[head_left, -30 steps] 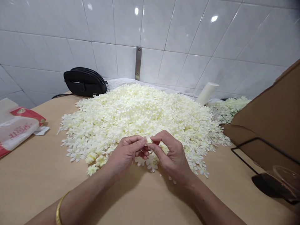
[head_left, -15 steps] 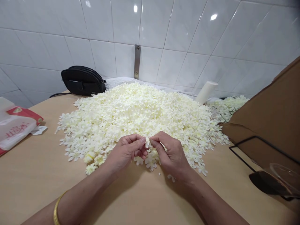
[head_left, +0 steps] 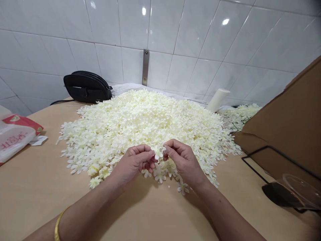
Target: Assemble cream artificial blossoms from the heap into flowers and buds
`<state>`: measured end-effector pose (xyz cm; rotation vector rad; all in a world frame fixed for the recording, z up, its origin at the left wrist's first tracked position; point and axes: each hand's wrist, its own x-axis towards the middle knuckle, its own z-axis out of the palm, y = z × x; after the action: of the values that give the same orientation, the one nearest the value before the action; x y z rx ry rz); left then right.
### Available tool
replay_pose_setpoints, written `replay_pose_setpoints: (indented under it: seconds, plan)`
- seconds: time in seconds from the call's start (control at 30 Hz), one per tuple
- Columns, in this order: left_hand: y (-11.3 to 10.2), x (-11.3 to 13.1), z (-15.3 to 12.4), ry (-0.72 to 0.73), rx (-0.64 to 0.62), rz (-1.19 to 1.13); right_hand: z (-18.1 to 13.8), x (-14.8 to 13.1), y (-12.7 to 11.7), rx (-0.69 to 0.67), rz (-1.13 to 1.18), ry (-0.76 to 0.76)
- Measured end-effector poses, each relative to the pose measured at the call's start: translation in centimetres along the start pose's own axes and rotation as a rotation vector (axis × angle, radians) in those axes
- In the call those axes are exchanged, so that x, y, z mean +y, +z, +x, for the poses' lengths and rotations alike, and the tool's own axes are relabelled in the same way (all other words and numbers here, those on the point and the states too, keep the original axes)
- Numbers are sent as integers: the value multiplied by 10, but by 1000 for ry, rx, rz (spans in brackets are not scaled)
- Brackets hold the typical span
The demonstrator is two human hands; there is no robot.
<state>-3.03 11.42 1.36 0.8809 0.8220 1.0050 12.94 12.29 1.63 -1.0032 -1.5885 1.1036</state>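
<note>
Between my two hands is a small white artificial flower (head_left: 157, 152) with a pale yellow-green centre. My left hand (head_left: 139, 160) pinches its left side between thumb and forefinger, the other fingers curled below. The thumb and forefinger of my right hand (head_left: 183, 160) pinch a petal on its right side. Just behind and under the hands spreads a big heap of similar loose flowers (head_left: 147, 117). A few fuller yellowish blossoms (head_left: 94, 170) lie by my left forearm, and one loose flower (head_left: 183, 187) rests below my right hand.
A black bag (head_left: 87, 87) stands against the tiled wall at the back left. On the left lies a red and white plastic bag (head_left: 17, 135). A white cylinder (head_left: 217, 100) leans behind the heap. To the right are a cardboard box (head_left: 283, 124) and dark glasses (head_left: 281, 194).
My right hand has shifted slightly right and turned, so the flower between the hands now shows spread petals. The view has drifted a little.
</note>
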Motion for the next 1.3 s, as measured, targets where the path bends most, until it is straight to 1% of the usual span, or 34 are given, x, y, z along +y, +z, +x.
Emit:
replay_pose_setpoints:
  seconds: [0.13,0.23,0.33,0.43,0.57,0.63,0.7,0.77,0.8,0.87,0.93,1.0,1.1,1.17,1.23,1.3]
  plan:
    - [1,1,-1,24,22,105,6,8,-5,39,253,62]
    - [6,5,-7,14,25,260,10,10,-11,96,298,81]
    - [8,9,-20,-26,13,428,12,11,-16,198,196,11]
    - [0,7,-37,-56,14,578,13,11,-21,289,10,-74]
    - [-19,-3,-52,-102,77,697,12,13,-21,303,-176,-136]
    - [-23,-8,-55,-47,143,787,11,14,-19,297,-213,-157]
    - [-21,-10,-58,64,236,912,9,13,-18,292,-243,-179]
    - [-15,-10,-61,187,294,1036,8,12,-17,287,-283,-207]
    - [-11,-11,-64,241,297,1086,7,12,-17,285,-304,-221]
    - [-5,-13,-70,330,257,1172,7,12,-16,281,-348,-251]
    - [0,-19,-75,382,205,1269,6,13,-15,267,-390,-280]
    - [1,-24,-75,405,178,1389,6,14,-13,240,-427,-308]
    - [0,-28,-65,455,185,1533,5,16,-9,197,-474,-348]
    - [-2,-27,-54,540,224,1600,5,17,-7,181,-499,-368]
    - [-3,-24,-43,617,251,1671,6,17,-7,180,-518,-382]
    - [-3,-21,-33,633,243,1750,6,17,-8,196,-531,-392]
